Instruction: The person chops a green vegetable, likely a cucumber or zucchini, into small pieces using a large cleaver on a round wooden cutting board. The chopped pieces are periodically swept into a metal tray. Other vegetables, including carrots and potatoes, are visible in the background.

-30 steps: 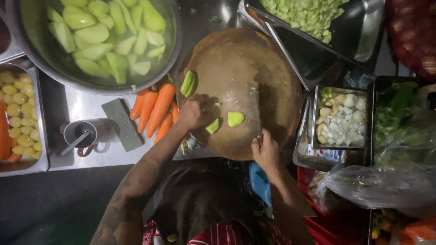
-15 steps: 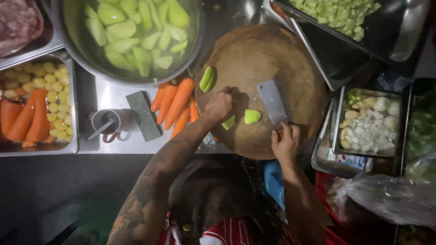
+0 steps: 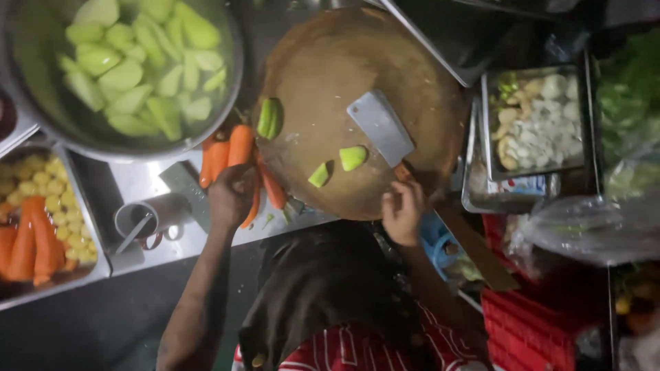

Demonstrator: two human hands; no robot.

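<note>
Carrots wait whole; left hand grabs one. Right hand grips the knife. Many green pieces are cut already.

A large metal bowl holds pale green vegetable pieces. A steel tray at the far left carries yellow chunks, and beside it stands a metal cup. Another tray holds white slices, near a red crate.

Clear plastic bag at right; blue-white carton under tray.
</note>
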